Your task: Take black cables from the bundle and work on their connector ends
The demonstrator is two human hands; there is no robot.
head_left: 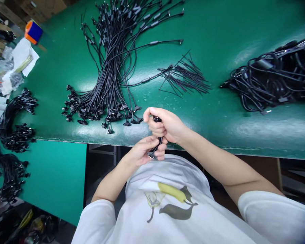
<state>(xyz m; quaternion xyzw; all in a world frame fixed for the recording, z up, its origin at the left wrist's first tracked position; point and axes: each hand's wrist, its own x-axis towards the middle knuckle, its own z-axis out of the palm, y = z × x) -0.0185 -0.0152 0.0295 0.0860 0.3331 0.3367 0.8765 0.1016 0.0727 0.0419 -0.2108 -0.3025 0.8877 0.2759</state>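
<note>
A folded black cable (157,147) is held in front of my shirt, just off the table's near edge. My left hand (147,149) is closed round its lower part, where a connector end (151,155) sticks out. Just above it, my right hand (165,126) wraps the upper part, and a black end (157,119) shows at the top of the fist. Most of the cable is hidden by the fingers. Beyond my hands, a large bundle of black cables (104,74) lies spread on the green table, its connectors towards me. Thin black ties (188,76) lie right of that bundle.
On the right of the green table (213,125) lies a heap of coiled black cables (274,78). More cable bundles (17,118) lie at the left, near papers (25,56) and plastic bags. An orange and blue object (33,32) stands at the far left edge.
</note>
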